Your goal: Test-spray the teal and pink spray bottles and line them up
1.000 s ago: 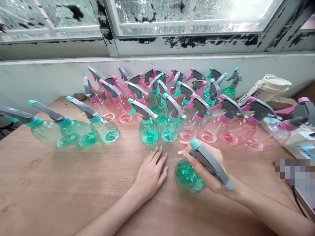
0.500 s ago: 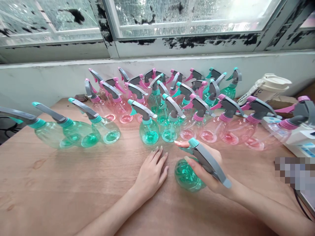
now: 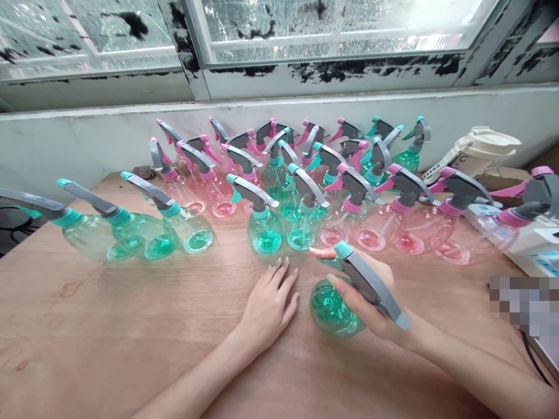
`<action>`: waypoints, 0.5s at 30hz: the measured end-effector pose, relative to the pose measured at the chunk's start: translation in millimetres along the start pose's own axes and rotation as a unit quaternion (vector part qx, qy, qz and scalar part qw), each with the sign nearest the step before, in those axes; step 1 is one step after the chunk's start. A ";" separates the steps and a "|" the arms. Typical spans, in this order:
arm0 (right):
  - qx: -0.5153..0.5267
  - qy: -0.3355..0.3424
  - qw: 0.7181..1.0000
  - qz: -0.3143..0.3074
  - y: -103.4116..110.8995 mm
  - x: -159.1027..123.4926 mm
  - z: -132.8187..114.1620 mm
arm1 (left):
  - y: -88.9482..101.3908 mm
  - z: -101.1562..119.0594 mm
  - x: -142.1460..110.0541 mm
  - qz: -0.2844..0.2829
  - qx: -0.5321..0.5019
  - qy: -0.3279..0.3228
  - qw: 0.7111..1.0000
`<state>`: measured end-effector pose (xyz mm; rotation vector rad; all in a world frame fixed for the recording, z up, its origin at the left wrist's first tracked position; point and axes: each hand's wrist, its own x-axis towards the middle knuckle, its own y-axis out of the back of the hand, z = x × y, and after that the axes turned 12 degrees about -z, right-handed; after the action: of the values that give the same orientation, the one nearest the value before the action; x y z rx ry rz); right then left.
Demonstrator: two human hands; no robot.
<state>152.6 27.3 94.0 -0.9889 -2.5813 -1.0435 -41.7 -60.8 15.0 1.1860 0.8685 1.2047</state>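
Observation:
My right hand (image 3: pixel 375 291) is wrapped round the neck of a green spray bottle (image 3: pixel 334 309) with a grey and teal trigger head. Its thumb lies on the near side, and the forefinger reaches out by the trigger. Flat on the wooden table (image 3: pixel 131 337) rests my left hand (image 3: pixel 268 302), fingers stretched out and holding nothing. Just beyond its fingertips stands another green spray bottle (image 3: pixel 265 233), with a clear green one (image 3: pixel 302 230) beside it. Pink spray bottles (image 3: pixel 371 230) continue that row to the right.
Three green spray bottles (image 3: pixel 186 230) stand at the left. More pink and green bottles crowd the back near the wall (image 3: pixel 87 137). At the right are a cream lidded cup (image 3: pixel 480 154), a white box (image 3: pixel 537 247) and a blurred-out item (image 3: pixel 528 308) with a black cable.
Almost nothing differs; the view has shifted very slightly. Both hands and the held spray bottle keep their places.

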 end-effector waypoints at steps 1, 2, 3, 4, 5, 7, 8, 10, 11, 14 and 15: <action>0.002 -0.001 1.000 0.000 0.2 0.1 -0.4 | 0.0 -0.1 -0.2 0.000 0.000 0.000 1.000; 0.005 -0.002 1.000 0.000 0.4 0.2 -0.8 | 0.1 -0.1 -0.3 0.000 -0.001 0.000 1.000; 0.007 -0.001 1.000 -0.001 0.7 0.6 -1.3 | 0.2 -0.1 -0.4 -0.001 -0.001 0.000 1.000; 0.009 -0.001 1.000 -0.001 1.1 1.2 -1.8 | 0.4 0.0 -0.5 -0.002 -0.002 0.000 1.000; 0.011 0.000 1.000 -0.003 1.7 2.1 -2.3 | 0.6 0.1 -0.4 -0.003 -0.001 0.001 1.000; 0.016 0.003 1.000 -0.007 2.9 4.9 -3.2 | 1.1 0.5 0.0 -0.007 0.000 0.002 1.000; 0.017 0.007 1.000 -0.009 3.5 6.5 -3.6 | 1.2 0.6 0.2 -0.009 0.000 0.003 1.000; 0.014 0.018 1.000 -0.011 4.4 9.3 -3.9 | 1.1 0.8 0.8 -0.012 0.001 0.003 1.000; 0.011 0.021 1.000 -0.012 4.8 10.3 -4.0 | 0.8 0.8 1.0 -0.014 0.003 0.005 1.000; 0.004 0.020 1.000 -0.013 5.2 10.4 -3.6 | 0.1 0.7 1.2 -0.019 0.003 0.007 1.000; 0.005 0.022 1.000 -0.015 5.0 9.7 -3.1 | 0.2 0.6 1.0 -0.022 0.000 0.006 1.000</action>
<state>148.2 32.9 102.9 -0.9171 -2.5706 -1.0457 -41.0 -59.9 15.4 1.1550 0.8996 1.1783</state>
